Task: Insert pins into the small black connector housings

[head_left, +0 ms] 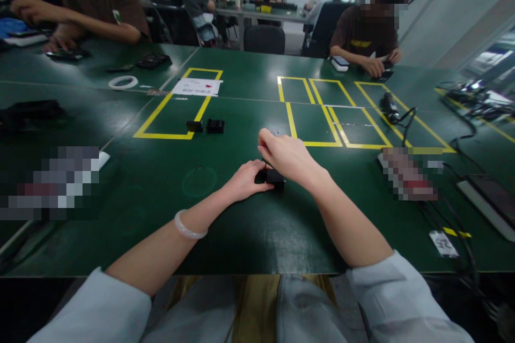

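A small black block-like part [275, 178] rests on the green table in front of me. My left hand [248, 181] grips it from the left, thumb on the near side and fingers on the far side. Above it, my right hand [280, 151] is closed in a pinch around a thin dark tool, whose shaft shows just below the fingers and points down at the part; its upper end is hidden. Two more small black parts, one [195, 126] beside the other [215, 126], lie farther off to the left.
Yellow tape outlines [163, 135] mark the green table [225, 236]. A white sheet [197, 87] and a tape roll [123, 83] lie at back left. Phone-like devices flank me, with cables [462, 246] at right. People sit across the table.
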### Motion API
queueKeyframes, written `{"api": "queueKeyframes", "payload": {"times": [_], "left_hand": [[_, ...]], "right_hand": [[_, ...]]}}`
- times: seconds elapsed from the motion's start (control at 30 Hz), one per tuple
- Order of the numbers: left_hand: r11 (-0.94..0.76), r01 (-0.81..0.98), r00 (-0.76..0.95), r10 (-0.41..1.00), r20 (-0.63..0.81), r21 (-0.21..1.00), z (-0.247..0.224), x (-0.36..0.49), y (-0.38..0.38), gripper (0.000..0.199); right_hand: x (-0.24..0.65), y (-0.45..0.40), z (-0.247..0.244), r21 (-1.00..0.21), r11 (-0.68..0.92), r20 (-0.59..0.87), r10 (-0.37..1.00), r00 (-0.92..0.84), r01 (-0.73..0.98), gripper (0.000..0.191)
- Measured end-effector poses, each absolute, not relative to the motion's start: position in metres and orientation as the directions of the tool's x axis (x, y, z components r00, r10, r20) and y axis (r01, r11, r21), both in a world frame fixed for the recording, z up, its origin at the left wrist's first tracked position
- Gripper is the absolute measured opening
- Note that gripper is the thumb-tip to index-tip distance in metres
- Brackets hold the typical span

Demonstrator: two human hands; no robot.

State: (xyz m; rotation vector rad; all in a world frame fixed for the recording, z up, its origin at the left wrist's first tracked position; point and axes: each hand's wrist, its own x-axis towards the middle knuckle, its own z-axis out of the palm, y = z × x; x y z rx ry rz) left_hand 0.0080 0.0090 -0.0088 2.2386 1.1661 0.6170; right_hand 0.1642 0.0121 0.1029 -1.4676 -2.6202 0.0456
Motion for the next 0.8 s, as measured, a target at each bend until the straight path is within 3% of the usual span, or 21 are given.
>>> {"api": "queueKeyframes", "payload": {"times": [0.8], "left_hand": [[-0.486, 0.596, 0.518, 0.841, 0.157, 0.638, -0.0110, 0.0074, 0.0098, 0.043]], "right_hand": [[0.1643, 0.0129, 0.1011, -0.084, 0.529, 0.135, 0.846, -0.517, 0.844, 0.025]]}}
